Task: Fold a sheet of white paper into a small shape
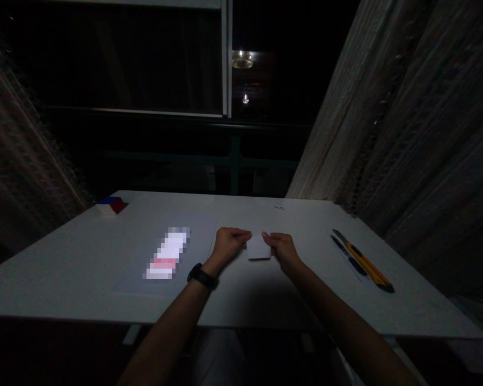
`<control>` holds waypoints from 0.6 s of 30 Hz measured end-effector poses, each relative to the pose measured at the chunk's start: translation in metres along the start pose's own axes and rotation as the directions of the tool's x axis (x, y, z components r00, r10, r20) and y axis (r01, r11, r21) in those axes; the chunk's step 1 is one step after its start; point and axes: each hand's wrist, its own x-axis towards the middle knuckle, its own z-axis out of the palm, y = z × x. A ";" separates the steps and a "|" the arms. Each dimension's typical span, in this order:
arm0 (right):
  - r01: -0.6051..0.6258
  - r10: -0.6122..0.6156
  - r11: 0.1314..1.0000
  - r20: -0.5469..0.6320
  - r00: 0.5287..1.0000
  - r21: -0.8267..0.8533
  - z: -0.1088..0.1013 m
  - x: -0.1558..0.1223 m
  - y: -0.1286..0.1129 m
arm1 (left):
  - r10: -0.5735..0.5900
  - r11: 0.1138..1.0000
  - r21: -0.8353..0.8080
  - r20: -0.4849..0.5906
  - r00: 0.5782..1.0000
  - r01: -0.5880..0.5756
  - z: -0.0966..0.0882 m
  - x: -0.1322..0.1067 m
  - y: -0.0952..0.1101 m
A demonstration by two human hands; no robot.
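A small white square of paper (258, 248) is held just above the white table (84, 257), near its middle. My left hand (228, 244) pinches the paper's left edge; a black watch sits on that wrist. My right hand (280, 249) pinches its right edge with fingers curled. Both hands are closed on the paper.
A yellow utility knife (366, 261) and a dark pen (348, 257) lie at the table's right. A blurred-out white and red item (167, 254) rests on a paper sheet at the left. A red, white and blue block (110, 204) sits at the far left corner. Curtains hang on both sides.
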 end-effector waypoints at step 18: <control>-0.029 0.030 0.999 -0.035 0.999 0.027 -0.002 0.000 -0.004 | -0.042 0.997 -0.060 0.029 0.999 0.044 0.000 0.000 0.000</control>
